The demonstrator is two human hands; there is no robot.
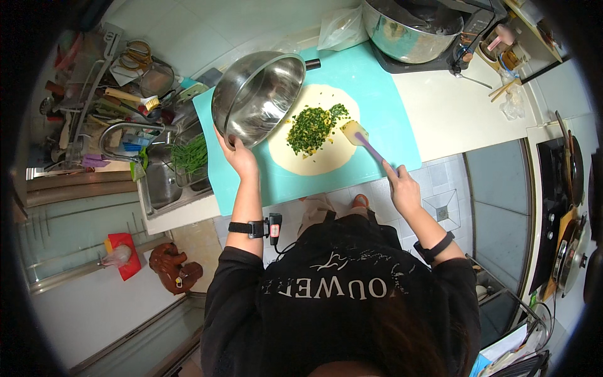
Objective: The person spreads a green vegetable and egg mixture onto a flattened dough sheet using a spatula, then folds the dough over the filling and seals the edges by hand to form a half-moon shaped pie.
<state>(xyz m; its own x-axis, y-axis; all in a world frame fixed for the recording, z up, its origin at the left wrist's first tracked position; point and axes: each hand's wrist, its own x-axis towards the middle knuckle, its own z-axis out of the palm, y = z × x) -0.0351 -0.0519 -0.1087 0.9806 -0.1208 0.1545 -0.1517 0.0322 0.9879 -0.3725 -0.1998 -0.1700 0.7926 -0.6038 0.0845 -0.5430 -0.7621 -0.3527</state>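
My left hand (241, 157) grips the rim of a stainless steel mixing bowl (264, 99), which is tilted with its mouth to the right. The inside of the bowl that shows is bare and shiny. A round sheet of rolled dough (325, 162) lies flat to the right of it. Chopped green leaves with yellow bits, maybe egg, form a heap (311, 128) on the dough. In my right hand (403, 188) is the purple handle of a spatula (356, 134); its pale blade, smeared with green bits, is over the right part of the dough.
A turquoise mat (386, 113) covers the counter under the dough. At left is a sink (162, 191) with green stalks (191, 154) beside the faucet (113, 132). A large metal pot (414, 37) stands on a black cooker at the back right. The end of a dark rolling pin (313, 64) sticks out behind the bowl.
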